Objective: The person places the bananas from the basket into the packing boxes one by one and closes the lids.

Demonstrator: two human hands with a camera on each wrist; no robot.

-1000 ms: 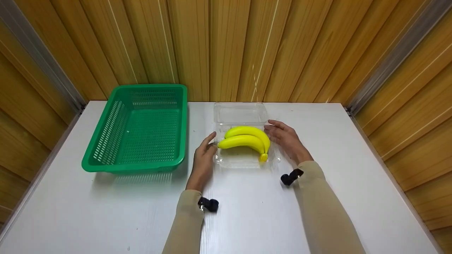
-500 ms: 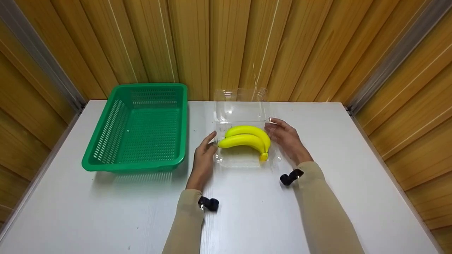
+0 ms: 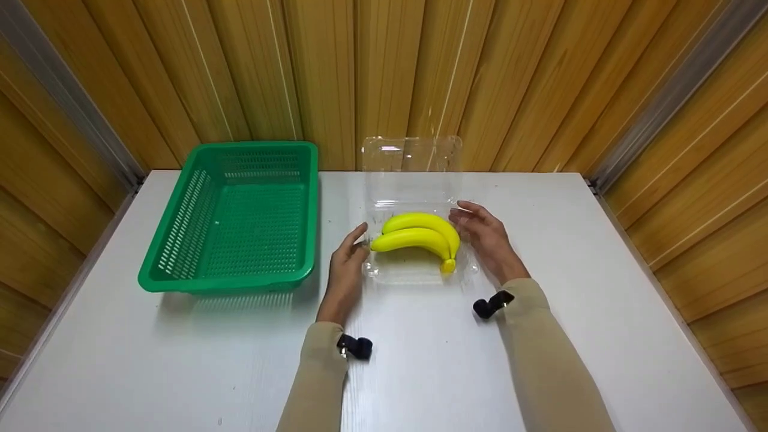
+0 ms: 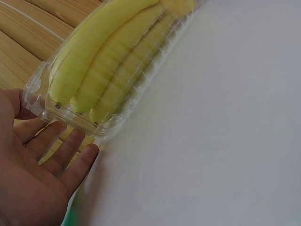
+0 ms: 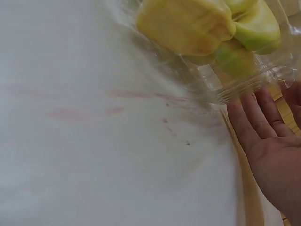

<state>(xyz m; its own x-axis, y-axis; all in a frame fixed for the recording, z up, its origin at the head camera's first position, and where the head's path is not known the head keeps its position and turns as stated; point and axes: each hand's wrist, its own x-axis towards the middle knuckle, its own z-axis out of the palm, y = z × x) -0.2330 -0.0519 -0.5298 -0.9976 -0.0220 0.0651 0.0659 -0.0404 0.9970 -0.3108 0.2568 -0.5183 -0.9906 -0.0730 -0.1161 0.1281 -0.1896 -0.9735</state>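
Head view: bunch of bananas [image 3: 414,238] lying in clear container [image 3: 414,279] on table [image 3: 420,366], lid [image 3: 411,171] raised at back. Two bananas countable from above; left wrist view shows three tips, one possibly a reflection, cannot tell. Right wrist view alone shows reddish streaks [image 5: 134,95] on table. One container, one green basket [image 3: 222,285]. Bunch sits between hands: tips toward left hand [image 3: 345,273], stem toward right hand [image 3: 489,237]. Both hands' fingers extended, fingertips at container's ends.
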